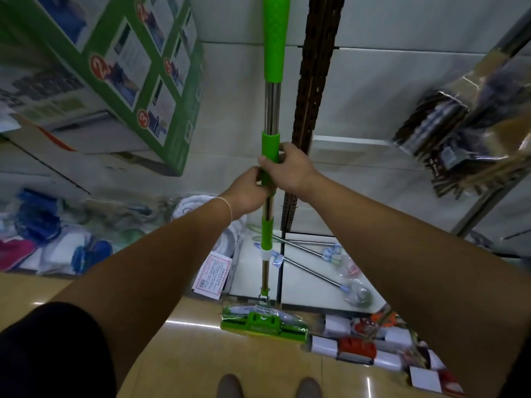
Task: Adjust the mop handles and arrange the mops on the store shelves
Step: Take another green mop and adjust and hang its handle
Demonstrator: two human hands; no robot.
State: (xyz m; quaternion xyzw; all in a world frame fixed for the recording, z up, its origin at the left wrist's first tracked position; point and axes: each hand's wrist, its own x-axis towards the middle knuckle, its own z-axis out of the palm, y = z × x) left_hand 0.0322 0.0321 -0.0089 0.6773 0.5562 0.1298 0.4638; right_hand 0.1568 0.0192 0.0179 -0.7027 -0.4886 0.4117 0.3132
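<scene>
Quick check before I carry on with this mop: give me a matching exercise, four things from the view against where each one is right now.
Things:
1. left hand
2. right hand
3. mop head
4. green box

Places:
A. on the floor
B. upper left, on the shelving
C. higher on the green collar
D. lower on the collar

Pairs: 1-D, 2-C, 3-A, 4-B

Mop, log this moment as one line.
mop: upright, head on floor | left hand: gripping handle | right hand: on green collar
</scene>
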